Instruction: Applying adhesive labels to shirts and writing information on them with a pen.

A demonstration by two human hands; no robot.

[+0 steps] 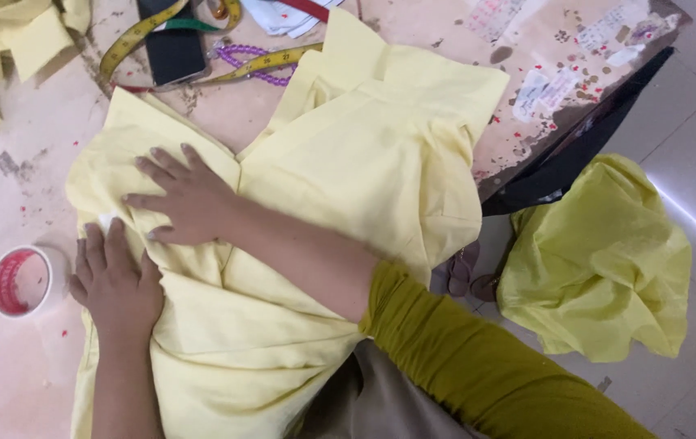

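Both hands are lying flat on one pale yellow garment [348,162] that is spreading across the middle of the surface [23,374] and hanging over its near edge. The right hand [189,199], reaching across from the right in an olive sleeve [478,358], is pressing with fingers spread wide on the left part of the cloth; the left hand [116,280] is resting just near of it, palm down, fingers together, at the cloth's left edge. Neither grip is closing on anything: both are open and pressing only. The cloth is looking light, thin and soft, creasing and folding easily, likely to slide a little on the worn top, so it is probably best taken by pinching a folded edge or a corner rather than the loose middle. Counting what is lying about: one roll of tape [19,282] with a red core at the near left, just beside the left hand; one yellow tape measure [140,32] looping at the far side; one dark phone [171,45] there; one string of purple beads [242,58] beside it; several yellow cloth pieces [15,32] at the far left; and one bunched yellow-green cloth [600,260] lying on the floor to the right.
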